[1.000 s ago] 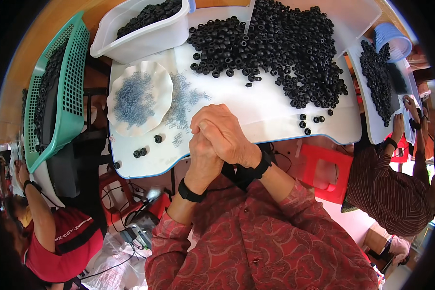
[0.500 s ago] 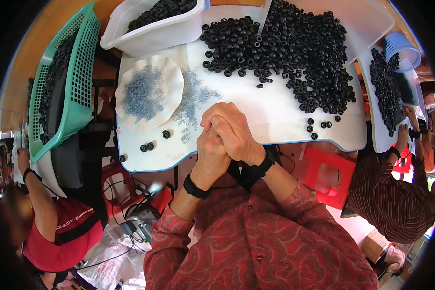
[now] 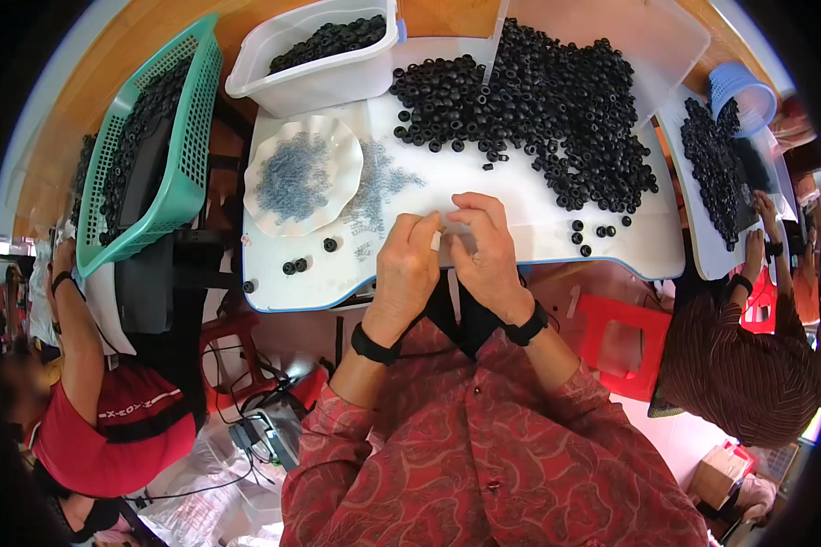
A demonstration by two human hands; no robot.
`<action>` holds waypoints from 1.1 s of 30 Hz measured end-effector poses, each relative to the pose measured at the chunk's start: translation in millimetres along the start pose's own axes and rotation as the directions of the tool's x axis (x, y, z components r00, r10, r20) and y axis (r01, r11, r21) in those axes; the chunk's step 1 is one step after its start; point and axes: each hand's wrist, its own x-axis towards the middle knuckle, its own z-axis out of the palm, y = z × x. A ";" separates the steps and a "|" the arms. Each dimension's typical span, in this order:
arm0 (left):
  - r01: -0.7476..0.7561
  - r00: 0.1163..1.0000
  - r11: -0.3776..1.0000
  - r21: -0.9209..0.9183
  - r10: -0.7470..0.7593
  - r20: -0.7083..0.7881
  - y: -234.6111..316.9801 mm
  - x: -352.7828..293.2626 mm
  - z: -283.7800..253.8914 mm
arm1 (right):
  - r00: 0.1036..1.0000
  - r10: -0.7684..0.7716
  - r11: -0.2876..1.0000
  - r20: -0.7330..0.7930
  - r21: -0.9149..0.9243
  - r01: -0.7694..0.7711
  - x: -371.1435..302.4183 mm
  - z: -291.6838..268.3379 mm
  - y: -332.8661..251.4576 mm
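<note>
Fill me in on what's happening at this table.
A person's left hand and right hand meet at the near edge of the white table, fingers pinched on something too small to tell. A heap of black rings lies ahead, a white dish of pale rings to the left. Other people work alongside.

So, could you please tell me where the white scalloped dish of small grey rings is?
The white scalloped dish sits on the white table's left part, just below the white tub of black rings.
</note>
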 end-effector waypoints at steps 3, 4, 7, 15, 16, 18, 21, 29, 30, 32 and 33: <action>0.035 0.999 0.997 -0.070 -0.032 0.044 0.5 1.0 -8.6 | 1.000 0.012 1.000 0.003 0.008 -0.012 -3.4 4.1 1.0; 0.037 0.998 0.996 -0.076 -0.033 0.059 0.7 1.8 -10.9 | 1.000 0.015 1.000 0.000 0.021 -0.015 -3.5 6.3 2.5; 0.061 0.993 0.992 -0.108 -0.050 0.103 -0.2 4.8 -16.4 | 1.000 -0.004 0.999 -0.001 -0.054 0.004 -3.4 7.2 5.3; 0.102 0.984 0.982 -0.160 -0.076 0.159 -7.6 7.9 -18.7 | 0.999 0.048 0.999 0.010 0.015 -0.048 -4.3 8.9 5.3; 0.106 0.984 0.982 -0.157 -0.080 0.161 -7.2 8.6 -18.6 | 0.999 0.039 0.999 0.008 0.006 -0.040 -4.2 8.9 5.8; 0.115 0.983 0.982 -0.150 -0.090 0.163 -6.3 9.7 -18.8 | 0.999 0.033 0.999 -0.006 0.008 -0.033 -3.2 9.4 5.8; 0.126 0.983 0.983 -0.132 -0.106 0.152 -6.7 8.0 -18.4 | 0.999 0.031 0.999 -0.013 0.006 -0.031 -2.1 10.4 4.9; 0.116 0.990 0.989 -0.087 -0.108 0.096 3.9 9.1 -17.6 | 0.998 0.066 0.998 -0.007 0.012 -0.066 -2.0 9.2 3.7; 0.131 0.987 0.987 -0.090 -0.121 0.108 4.5 9.9 -18.3 | 0.999 0.054 0.998 -0.005 0.008 -0.054 -2.6 10.0 6.2; 0.144 0.986 0.985 -0.094 -0.135 0.095 5.5 10.0 -18.8 | 1.000 0.022 1.000 0.007 -0.011 -0.022 -3.1 10.8 8.8; 0.150 0.986 0.984 -0.096 -0.142 0.088 6.0 9.7 -18.8 | 1.000 0.003 1.000 0.016 -0.026 -0.002 -3.3 10.3 9.5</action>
